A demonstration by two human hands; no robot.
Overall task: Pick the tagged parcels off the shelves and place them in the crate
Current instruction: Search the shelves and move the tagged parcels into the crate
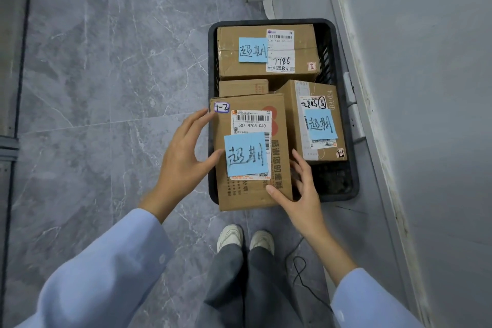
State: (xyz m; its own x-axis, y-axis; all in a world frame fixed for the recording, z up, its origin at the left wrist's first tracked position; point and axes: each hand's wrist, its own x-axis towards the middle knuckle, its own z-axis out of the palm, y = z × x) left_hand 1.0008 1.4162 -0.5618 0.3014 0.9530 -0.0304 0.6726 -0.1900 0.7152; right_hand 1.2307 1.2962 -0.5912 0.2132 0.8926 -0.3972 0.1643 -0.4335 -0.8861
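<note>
Four parcels already sit in the black crate (pixel 343 157), three showing blue tags; shelves are out of view, so what remains cannot be told. The nearest parcel (pixel 250 152) overhangs the crate's near rim, seemingly not fully settled. The left hand (pixel 181 157) and right hand (pixel 300 186) flank it, fingers spread, barely touching. Open floor (pixel 106 61) lies left; a wall (pixel 426 88) crowds the crate's right.

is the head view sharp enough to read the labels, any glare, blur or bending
Head view: soft, even light, no hard glare on the cartons. Print on the nearest parcel reads clearly (507 N705 040), and 7786 on the far parcel. Both hands, left hand and right hand, look sharp, without motion blur. Wide-angle bending shows in the slanted wall edge and the crate rim.
</note>
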